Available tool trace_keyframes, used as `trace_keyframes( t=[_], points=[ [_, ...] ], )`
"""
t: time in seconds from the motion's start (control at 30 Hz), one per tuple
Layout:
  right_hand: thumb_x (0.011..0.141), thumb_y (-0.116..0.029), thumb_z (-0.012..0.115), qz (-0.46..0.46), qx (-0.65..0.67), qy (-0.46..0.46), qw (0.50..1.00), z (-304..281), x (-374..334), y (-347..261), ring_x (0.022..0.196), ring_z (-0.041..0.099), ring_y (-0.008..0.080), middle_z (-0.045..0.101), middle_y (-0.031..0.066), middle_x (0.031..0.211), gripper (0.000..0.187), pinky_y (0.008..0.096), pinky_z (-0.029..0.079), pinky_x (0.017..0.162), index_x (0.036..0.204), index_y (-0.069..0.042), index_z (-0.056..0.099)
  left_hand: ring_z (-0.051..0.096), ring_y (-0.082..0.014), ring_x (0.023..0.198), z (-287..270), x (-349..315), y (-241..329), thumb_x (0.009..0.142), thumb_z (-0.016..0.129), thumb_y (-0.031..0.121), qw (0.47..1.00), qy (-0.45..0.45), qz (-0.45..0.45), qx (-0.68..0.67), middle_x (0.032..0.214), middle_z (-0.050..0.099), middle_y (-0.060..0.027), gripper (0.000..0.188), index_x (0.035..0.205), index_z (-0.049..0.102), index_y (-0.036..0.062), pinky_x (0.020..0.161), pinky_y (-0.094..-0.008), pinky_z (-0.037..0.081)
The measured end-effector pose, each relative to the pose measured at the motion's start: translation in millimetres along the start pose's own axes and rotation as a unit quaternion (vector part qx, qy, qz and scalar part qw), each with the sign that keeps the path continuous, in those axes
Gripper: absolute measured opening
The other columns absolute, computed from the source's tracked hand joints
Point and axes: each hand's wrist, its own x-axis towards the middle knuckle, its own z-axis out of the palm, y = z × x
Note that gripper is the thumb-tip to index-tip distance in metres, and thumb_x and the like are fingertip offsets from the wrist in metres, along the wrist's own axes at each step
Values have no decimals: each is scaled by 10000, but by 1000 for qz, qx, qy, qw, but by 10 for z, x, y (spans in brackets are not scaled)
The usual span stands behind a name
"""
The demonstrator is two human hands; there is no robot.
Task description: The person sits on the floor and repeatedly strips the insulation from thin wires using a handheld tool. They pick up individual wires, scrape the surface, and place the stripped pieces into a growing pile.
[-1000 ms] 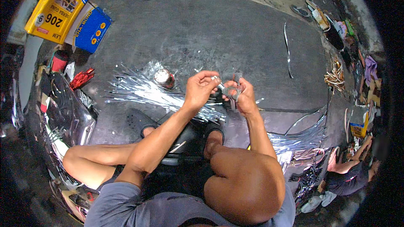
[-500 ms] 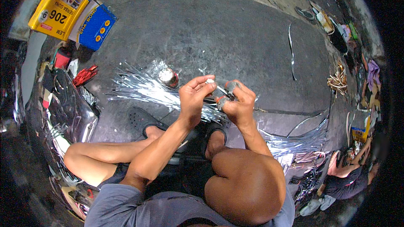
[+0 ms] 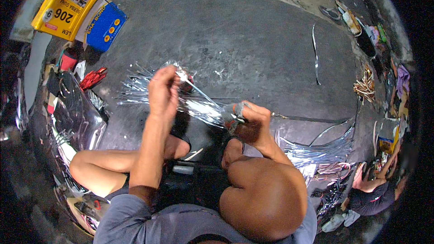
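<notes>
My left hand [image 3: 162, 92] is pinched shut on one end of a thin pale strip [image 3: 202, 93]. The strip runs taut, slanting down to my right hand [image 3: 254, 121], whose fingers are closed around its other end. Grey wrapping and a bit of orange show at the right fingertips; whether a small tool is also in that hand I cannot make out. Below the strip lies a fanned bundle of shiny silver strips [image 3: 135, 91]. A small pot with a white-smeared top [image 3: 184, 75] stands just beyond my left hand, partly hidden by it.
A second pile of silver strips [image 3: 316, 149] lies right of my knee. Red strips [image 3: 93, 78] sit at the left, gold-brown ones [image 3: 364, 86] at the right. A yellow and blue tin [image 3: 68, 9] stands far left. Another person [image 3: 373, 196] is at lower right.
My left hand has moved left and away from my right hand, drawing the strip out between them. The right hand has shifted slightly down and left.
</notes>
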Motion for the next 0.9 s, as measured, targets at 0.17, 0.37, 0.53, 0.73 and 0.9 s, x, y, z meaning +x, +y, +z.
trace_keyframes(
  t=[0.17, 0.37, 0.53, 0.73, 0.9],
  points=[
    [623, -58, 773, 72, 82, -65, 992, -17, -476, 215, 577, 574, 259, 592, 108, 686, 244, 339, 439, 519, 845, -13, 682, 511, -100, 552, -1103, 743, 346, 921, 668, 190, 981, 189, -2, 38, 654, 537, 11, 149, 844, 591, 90, 490, -193, 404],
    [566, -126, 775, 131, -20, -165, 977, -226, -1132, 526, 604, 608, 315, 598, 156, 660, 291, 403, 486, 575, 794, 3, 647, 484, -95, 516, -2427, 1078, 92, 908, 641, 105, 958, 273, -27, 83, 624, 515, -3, 180, 749, 566, 69, 450, -213, 393],
    [623, -156, 782, 208, -9, -194, 959, -487, -1575, 803, 635, 603, 356, 591, 167, 676, 257, 434, 478, 588, 769, -30, 612, 519, -80, 522, -2874, 1149, -70, 880, 675, 141, 947, 292, 37, 128, 626, 562, -24, 231, 685, 564, 83, 443, -218, 408],
    [728, -192, 728, 318, -411, 63, 852, -1571, -1235, 2192, 975, 596, 408, 581, 201, 1148, 334, 486, 505, 797, 1014, -44, 636, 602, -240, 743, -2447, 1109, 24, 779, 796, 425, 731, 387, 159, 539, 808, 647, -102, 563, 1067, 646, -34, 754, -372, 487],
    [726, -276, 788, 429, -506, -7, 748, -2135, -831, 3040, 1306, 438, 387, 372, 142, 1510, 522, 449, 416, 1067, 1192, -100, 631, 585, -247, 943, -2072, 1000, 111, 765, 793, 499, 699, 389, 257, 542, 1116, 617, -180, 789, 1333, 526, 20, 894, -400, 454]
  ],
)
